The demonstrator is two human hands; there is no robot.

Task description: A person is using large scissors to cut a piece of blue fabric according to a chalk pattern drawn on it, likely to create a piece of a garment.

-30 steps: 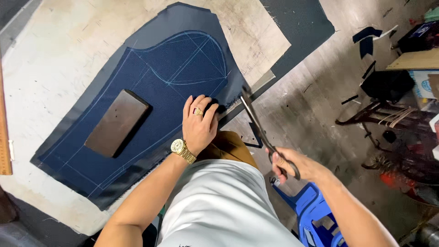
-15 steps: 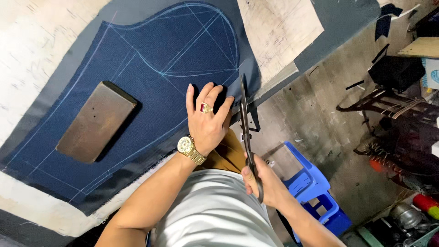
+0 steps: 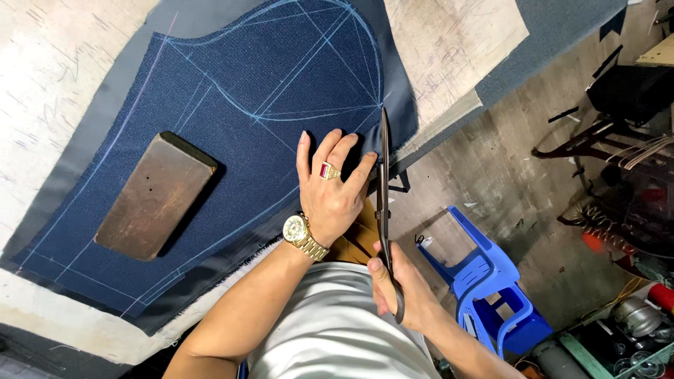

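Head view: my left hand (image 3: 330, 193) flat, pinning navy cloth (image 3: 232, 126) near table edge; right hand (image 3: 407, 295) gripping shears (image 3: 382, 203), mid-cut along chalk line (image 3: 316, 116); next, steady advance.

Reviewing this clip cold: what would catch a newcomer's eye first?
The navy fabric with pale chalk lines fills the table, pinned down at left by a brown block weight. At its right edge the left hand, with ring and gold watch, presses the cloth flat beside the long scissors gripped by the right hand. A blue plastic stool stands on the floor.
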